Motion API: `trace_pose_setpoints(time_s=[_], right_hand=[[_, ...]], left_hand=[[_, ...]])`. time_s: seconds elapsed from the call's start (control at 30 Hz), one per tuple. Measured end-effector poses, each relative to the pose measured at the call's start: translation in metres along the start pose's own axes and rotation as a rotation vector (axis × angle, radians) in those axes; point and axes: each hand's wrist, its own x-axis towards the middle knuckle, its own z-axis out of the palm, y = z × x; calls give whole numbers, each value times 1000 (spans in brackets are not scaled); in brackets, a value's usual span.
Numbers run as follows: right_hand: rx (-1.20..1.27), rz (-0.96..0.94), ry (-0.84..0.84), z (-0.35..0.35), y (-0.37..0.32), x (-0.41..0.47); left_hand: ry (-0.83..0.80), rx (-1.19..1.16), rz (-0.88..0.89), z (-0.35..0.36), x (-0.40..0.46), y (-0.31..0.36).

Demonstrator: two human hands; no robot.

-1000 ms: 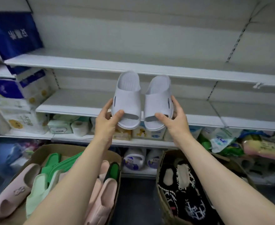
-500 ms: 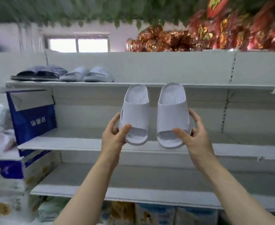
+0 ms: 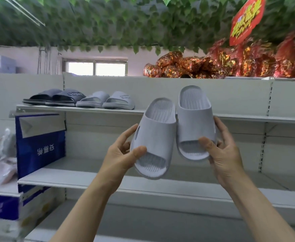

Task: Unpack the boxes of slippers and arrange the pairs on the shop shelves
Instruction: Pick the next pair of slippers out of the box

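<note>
Gripping one pale slipper each: left hand [image 3: 121,154] on left slipper [image 3: 154,138], right hand [image 3: 226,152] on right slipper [image 3: 194,123], level with top shelf [image 3: 239,117]

This is a small shop: long white metal shelves [image 3: 160,186] with slotted uprights run across the wall in tiers, the kind made for stocking goods. On the top shelf [image 3: 239,117] a dark pair of slippers [image 3: 54,98] and a pale grey pair [image 3: 106,100] sit side by side on display. A red promotional sign [image 3: 246,20] hangs from a ceiling of artificial green leaves [image 3: 125,23], shiny red and gold foil packages [image 3: 230,62] are heaped above the shelving, and packaged goods [image 3: 2,154] are stacked at the left.
</note>
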Motion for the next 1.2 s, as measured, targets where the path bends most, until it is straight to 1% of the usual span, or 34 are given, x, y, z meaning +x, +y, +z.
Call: trace_pose_setpoints(time_s=[0.07,0.13,0.3,0.47,0.6,0.73,0.83,0.9,0.93,1.0,1.1,1.17,1.2], right_hand=[[0,-14,11,2,-1,2],[8,-21,14,3,-1,4],[14,-13,1,7,-5,11],[-5,-15,-16,12,-15,16],[-29,-11,-38,18,-19,21],[-52,24,-36,25,-15,31],[-56,57,-27,29,-11,42],[-60,72,-25,32,-9,54],[-48,83,-29,34,-9,63],[-26,108,-30,40,-9,82],[-72,167,-12,51,-9,115],[-185,215,-22,57,-6,135],[-295,233,-38,59,-4,145]], left_hand=[[5,-25,38,0,5,7],[38,4,47,0,19,13],[205,64,-21,0,82,23],[241,110,-78,-10,135,31],[193,247,-180,-24,156,38],[195,584,-226,-33,161,44],[256,866,-183,-35,162,49],[285,1044,-95,-38,165,48],[292,1084,-28,-39,166,47],[273,1093,111,-38,166,43],[192,1102,233,-29,157,39],[134,1114,265,-23,150,36],[109,1122,277,-22,147,35]])
